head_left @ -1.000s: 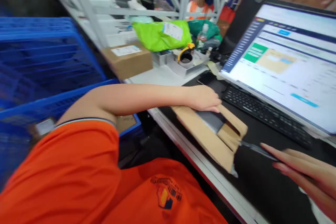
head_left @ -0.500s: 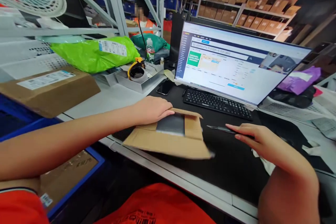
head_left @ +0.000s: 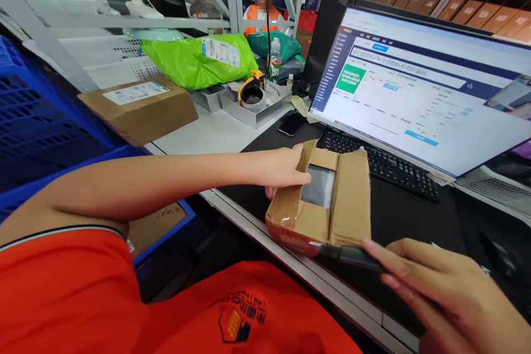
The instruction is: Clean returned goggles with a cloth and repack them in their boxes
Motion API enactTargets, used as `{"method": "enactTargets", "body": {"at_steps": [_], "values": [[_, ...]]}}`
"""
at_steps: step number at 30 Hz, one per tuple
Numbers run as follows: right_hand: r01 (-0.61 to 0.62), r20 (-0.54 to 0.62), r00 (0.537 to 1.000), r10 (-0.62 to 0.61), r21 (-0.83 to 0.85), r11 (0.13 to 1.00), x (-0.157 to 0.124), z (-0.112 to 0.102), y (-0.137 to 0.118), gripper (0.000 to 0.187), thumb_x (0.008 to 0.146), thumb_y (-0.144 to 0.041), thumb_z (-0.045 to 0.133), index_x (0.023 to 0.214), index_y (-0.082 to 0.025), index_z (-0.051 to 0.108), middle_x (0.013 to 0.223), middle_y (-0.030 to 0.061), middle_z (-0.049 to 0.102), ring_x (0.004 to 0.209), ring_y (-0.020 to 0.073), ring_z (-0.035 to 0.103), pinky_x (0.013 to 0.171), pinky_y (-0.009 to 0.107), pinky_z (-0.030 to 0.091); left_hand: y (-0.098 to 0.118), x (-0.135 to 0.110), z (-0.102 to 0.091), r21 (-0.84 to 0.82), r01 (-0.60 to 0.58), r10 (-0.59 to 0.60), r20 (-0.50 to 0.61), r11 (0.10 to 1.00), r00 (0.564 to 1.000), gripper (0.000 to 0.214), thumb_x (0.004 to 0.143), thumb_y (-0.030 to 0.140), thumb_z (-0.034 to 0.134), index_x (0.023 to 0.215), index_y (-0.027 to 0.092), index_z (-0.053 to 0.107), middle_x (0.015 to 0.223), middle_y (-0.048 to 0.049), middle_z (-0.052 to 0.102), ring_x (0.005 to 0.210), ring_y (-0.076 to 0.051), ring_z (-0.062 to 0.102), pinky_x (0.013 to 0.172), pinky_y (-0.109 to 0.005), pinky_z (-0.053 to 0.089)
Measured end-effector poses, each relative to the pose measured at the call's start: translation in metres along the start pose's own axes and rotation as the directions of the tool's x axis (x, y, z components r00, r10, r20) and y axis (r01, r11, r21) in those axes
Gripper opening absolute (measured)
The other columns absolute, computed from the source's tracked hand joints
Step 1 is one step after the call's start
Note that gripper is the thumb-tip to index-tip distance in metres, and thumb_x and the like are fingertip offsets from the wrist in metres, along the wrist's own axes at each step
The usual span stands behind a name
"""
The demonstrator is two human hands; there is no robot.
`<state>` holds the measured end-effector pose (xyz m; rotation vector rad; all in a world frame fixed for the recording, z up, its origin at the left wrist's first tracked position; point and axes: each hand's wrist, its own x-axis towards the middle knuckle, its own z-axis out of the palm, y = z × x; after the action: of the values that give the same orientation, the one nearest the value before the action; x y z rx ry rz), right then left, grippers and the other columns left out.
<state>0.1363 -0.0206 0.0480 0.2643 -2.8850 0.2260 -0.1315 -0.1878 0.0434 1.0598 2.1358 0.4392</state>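
Note:
A small cardboard box [head_left: 350, 193] with its top flaps parted sits at the front edge of the black desk mat. Through the gap a flat grey item [head_left: 318, 187] shows inside; I cannot make out what it is. My left hand [head_left: 286, 168] grips the box by its left side, thumb over a raised flap. In my right hand [head_left: 431, 274] is a black utility knife [head_left: 352, 256], slightly blurred, its tip close to the near side of the box. Whether the blade touches the cardboard I cannot tell.
Behind the box stand a keyboard [head_left: 385, 168] and a monitor [head_left: 415, 88]. A phone [head_left: 291, 123] lies left of them, near a tray with a tape dispenser [head_left: 253, 94]. A taped carton [head_left: 141, 110] and a green parcel [head_left: 203, 61] occupy the left. A person [head_left: 265, 3] is beyond the frame.
My left hand has turned the box, so its wide flap now faces right instead of toward me. The knife in my right hand has come closer, to the box's near side. The view has shifted.

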Motion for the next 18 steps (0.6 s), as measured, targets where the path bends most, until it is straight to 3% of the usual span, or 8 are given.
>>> {"method": "enactTargets", "body": {"at_steps": [3, 8, 11, 14, 18], "values": [[0.050, 0.104, 0.994, -0.038, -0.109, 0.993, -0.006, 0.007, -0.016, 0.039, 0.103, -0.027, 0.041, 0.135, -0.028, 0.063, 0.090, 0.0043, 0.073, 0.062, 0.0135, 0.068, 0.054, 0.022, 0.052, 0.009, 0.008, 0.006, 0.025, -0.038, 0.037, 0.019, 0.999, 0.999, 0.099, 0.089, 0.050, 0.049, 0.157, 0.010, -0.011, 0.082, -0.0116, 0.076, 0.051, -0.024, 0.070, 0.048, -0.028, 0.054], [0.031, 0.014, 1.000, -0.028, -0.345, 0.938, -0.017, 0.011, -0.030, 0.041, 0.104, -0.025, 0.035, 0.136, -0.021, 0.060, 0.086, 0.0045, 0.072, 0.054, 0.0131, 0.064, 0.047, 0.026, 0.045, 0.020, 0.014, 0.009, 0.063, -0.051, 0.048, 0.034, 0.997, 0.998, 0.100, 0.089, 0.050, 0.050, 0.156, 0.004, -0.008, 0.073, -0.0124, 0.075, 0.049, -0.025, 0.069, 0.045, -0.028, 0.054], [0.065, 0.001, 0.998, -0.069, -0.376, 0.924, -0.012, 0.015, -0.043, 0.040, 0.105, -0.024, 0.033, 0.132, -0.019, 0.063, 0.077, 0.0022, 0.069, 0.052, 0.0119, 0.062, 0.047, 0.026, 0.042, 0.020, 0.014, 0.011, 0.056, -0.065, 0.063, 0.034, 0.996, 0.997, 0.097, 0.090, 0.048, 0.049, 0.155, 0.002, -0.006, 0.067, -0.0113, 0.073, 0.049, -0.026, 0.069, 0.046, -0.029, 0.054], [0.020, -0.046, 0.998, -0.045, -0.438, 0.899, -0.005, 0.022, -0.053, 0.039, 0.104, -0.023, 0.034, 0.127, -0.017, 0.066, 0.070, 0.0016, 0.066, 0.048, 0.0135, 0.059, 0.044, 0.030, 0.035, 0.018, 0.014, 0.012, 0.045, -0.075, 0.075, 0.011, 0.996, 0.997, 0.093, 0.089, 0.048, 0.049, 0.155, 0.001, 0.002, 0.065, -0.0109, 0.072, 0.050, -0.027, 0.069, 0.047, -0.031, 0.054], [-0.007, -0.054, 0.998, -0.018, -0.447, 0.894, -0.008, 0.027, -0.056, 0.039, 0.103, -0.024, 0.036, 0.128, -0.019, 0.065, 0.074, 0.0026, 0.068, 0.049, 0.0135, 0.059, 0.046, 0.030, 0.034, 0.018, 0.008, 0.011, 0.007, -0.092, 0.092, -0.016, 0.996, 0.996, 0.090, 0.088, 0.049, 0.051, 0.155, 0.003, 0.012, 0.065, -0.0102, 0.072, 0.050, -0.028, 0.068, 0.049, -0.033, 0.055]]}}
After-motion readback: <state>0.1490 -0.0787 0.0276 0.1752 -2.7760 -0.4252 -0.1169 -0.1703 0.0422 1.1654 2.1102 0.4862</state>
